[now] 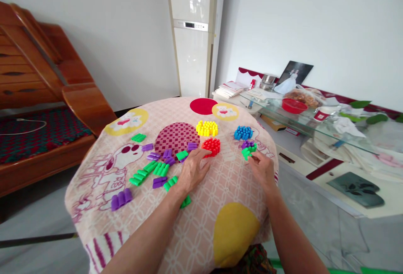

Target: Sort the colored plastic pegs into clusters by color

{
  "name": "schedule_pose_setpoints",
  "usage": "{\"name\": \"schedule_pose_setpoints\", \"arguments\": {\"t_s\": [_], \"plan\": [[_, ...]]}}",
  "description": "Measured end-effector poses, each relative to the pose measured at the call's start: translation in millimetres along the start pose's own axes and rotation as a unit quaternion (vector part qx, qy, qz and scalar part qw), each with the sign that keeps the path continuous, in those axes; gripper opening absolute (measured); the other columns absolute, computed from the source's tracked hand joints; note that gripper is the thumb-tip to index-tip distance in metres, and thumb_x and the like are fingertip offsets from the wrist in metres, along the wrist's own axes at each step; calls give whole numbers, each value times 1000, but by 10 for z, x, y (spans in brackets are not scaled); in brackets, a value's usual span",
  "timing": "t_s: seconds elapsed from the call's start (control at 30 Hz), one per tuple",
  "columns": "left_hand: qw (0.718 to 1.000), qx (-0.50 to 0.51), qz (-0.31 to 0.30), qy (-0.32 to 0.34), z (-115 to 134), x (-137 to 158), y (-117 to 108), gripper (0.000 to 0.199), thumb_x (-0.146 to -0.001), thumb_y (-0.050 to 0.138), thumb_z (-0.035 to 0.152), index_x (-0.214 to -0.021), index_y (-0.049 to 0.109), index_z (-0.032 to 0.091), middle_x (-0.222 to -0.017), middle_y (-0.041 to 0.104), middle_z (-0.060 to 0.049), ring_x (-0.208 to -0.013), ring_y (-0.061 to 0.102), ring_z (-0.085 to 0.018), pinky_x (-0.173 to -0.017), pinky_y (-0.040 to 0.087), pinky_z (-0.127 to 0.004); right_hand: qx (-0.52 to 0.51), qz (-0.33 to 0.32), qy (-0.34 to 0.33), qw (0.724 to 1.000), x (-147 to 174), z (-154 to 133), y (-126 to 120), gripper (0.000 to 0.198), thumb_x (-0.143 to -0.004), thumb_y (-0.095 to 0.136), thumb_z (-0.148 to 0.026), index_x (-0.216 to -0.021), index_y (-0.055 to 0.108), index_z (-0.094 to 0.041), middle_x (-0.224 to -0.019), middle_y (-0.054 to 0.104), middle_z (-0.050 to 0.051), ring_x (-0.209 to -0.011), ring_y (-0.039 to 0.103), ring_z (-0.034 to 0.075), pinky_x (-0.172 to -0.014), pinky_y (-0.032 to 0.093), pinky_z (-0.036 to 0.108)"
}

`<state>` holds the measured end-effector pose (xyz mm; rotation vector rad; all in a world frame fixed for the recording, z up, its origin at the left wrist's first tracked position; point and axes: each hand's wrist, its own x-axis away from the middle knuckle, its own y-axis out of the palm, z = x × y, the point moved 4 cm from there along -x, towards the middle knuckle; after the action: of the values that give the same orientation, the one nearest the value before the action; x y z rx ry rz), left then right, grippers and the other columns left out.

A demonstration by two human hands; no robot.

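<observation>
My right hand [262,167] pinches a green plastic piece [248,151] of short joined tubes, at the front of a small purple cluster [248,144]. Behind that stands a blue cluster [243,132] of upright pegs. My left hand [195,167] rests low over the cloth with thumb and forefinger apart, its fingertips against or just beside the red cluster [211,146]; its other fingers are partly hidden. A yellow cluster [207,128] sits behind the red one. Left of my left hand lie several loose green pieces [160,169] and purple pieces [121,199].
A patterned cloth [195,228] covers the round table. To the right, a glass-topped cabinet [333,133] bears a red bowl [294,105], a paper cup [321,114] and papers [231,89]. A wooden bench [85,102] stands at left, a tall white appliance [192,56] behind.
</observation>
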<state>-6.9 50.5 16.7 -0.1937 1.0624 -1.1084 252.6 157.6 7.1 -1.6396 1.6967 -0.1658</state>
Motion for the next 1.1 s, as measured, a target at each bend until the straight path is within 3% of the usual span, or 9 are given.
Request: {"name": "schedule_pose_setpoints", "arguments": {"t_s": [0.3,0.4,0.5,0.6,0.7,0.9,1.1], "plan": [[999,-6,41,-21,-41,18,-84,23,-87,59,14,-107,70,18,-104,76,-8,-101,70,-22,-93,55,-38,-43,-122,-33,991,174,-245,256,33,-81,58,-42,-91,77,-16,-73,73,6,-64,64,19,-60,46,28],[999,6,27,-23,-35,23,-68,21,-88,59,17,-106,71,19,-102,76,-7,-99,70,-22,-92,55,-37,13,-61,-1,998,57,-185,181,46,-83,58,-50,-107,75,-15,-76,73,8,-69,65,22,-65,48,31],[999,11,19,-31,-40,22,-47,19,-89,58,18,-103,71,19,-100,77,-7,-96,70,-21,-91,55,-36,149,7,65,987,-175,-29,56,61,-85,58,-54,-129,65,-14,-90,75,12,-85,68,28,-77,50,37],[999,19,8,-33,-37,22,-22,18,-89,57,17,-100,71,18,-99,77,-7,-93,71,-20,-88,56,-35,251,-22,114,961,-392,109,48,75,-83,63,-58,-142,53,-13,-112,72,18,-102,68,33,-84,49,41],[999,28,-23,-38,-21,29,13,19,-88,57,16,-101,71,19,-100,77,-6,-92,70,-19,-86,56,-34,281,-61,126,949,-501,185,106,72,-83,62,-60,-139,56,-15,-118,71,18,-107,67,34,-85,49,42],[996,45,-60,-55,16,44,48,18,-91,57,20,-100,72,19,-101,77,-6,-95,71,-21,-88,56,-36,288,-63,101,950,-504,309,103,61,-81,61,-63,-115,70,-14,-100,74,17,-91,68,33,-73,48,39],[998,-6,-15,-65,-119,-3,-55,19,-88,57,15,-98,72,20,-99,77,-6,-94,71,-21,-88,55,-35,291,-51,95,951,-335,340,-4,41,-82,59,-52,-96,74,-16,-82,72,13,-75,64,28,-63,41,34]]}}
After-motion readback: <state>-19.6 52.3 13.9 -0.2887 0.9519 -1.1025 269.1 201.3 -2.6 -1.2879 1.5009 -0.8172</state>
